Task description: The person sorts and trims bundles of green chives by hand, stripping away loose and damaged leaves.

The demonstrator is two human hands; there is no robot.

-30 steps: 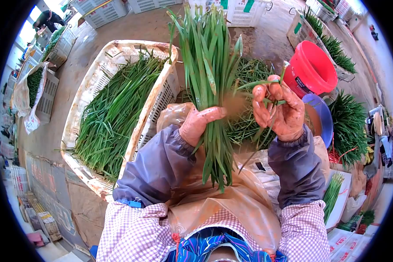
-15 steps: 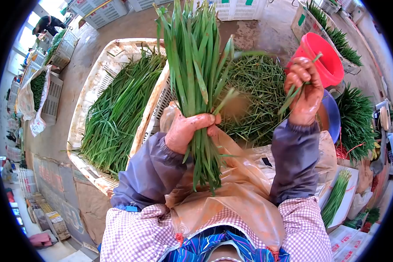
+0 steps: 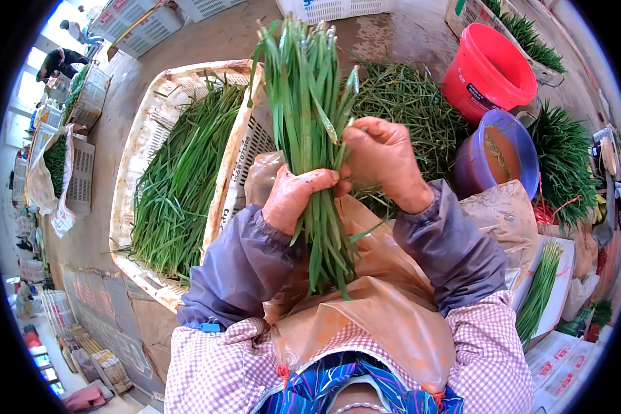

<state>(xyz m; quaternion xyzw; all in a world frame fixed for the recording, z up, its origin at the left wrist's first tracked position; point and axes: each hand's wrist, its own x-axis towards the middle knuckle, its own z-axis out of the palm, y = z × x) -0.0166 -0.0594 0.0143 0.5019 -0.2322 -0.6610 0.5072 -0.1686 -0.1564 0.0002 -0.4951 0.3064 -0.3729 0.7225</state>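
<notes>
A thick bunch of long green stalks [image 3: 300,124] stands upright in front of me, its leafy lower end hanging over my brown apron [image 3: 366,310]. My left hand [image 3: 300,194] is wrapped round the bunch, thumb across the front. At the bunch's right side, my right hand [image 3: 386,160] has its fingers pinched together beside a stalk at the edge; whether they grip it is hard to make out. Left of the bunch, a white crate [image 3: 127,186] holds many loose green stalks [image 3: 179,186]. Behind my right hand lies a heap of thin trimmings [image 3: 421,114].
A red bucket [image 3: 462,72] and a purple basin [image 3: 464,169] of brownish water stand at the right. Tied green bunches [image 3: 562,165] are beyond them. More stalks lie on a white box [image 3: 559,290]. Two people [image 3: 61,62] bend at the far upper left.
My right hand has moved left from beside the red bucket to the bunch, and the loose pieces it held no longer show. The view has shifted slightly, showing more of the purple basin.
</notes>
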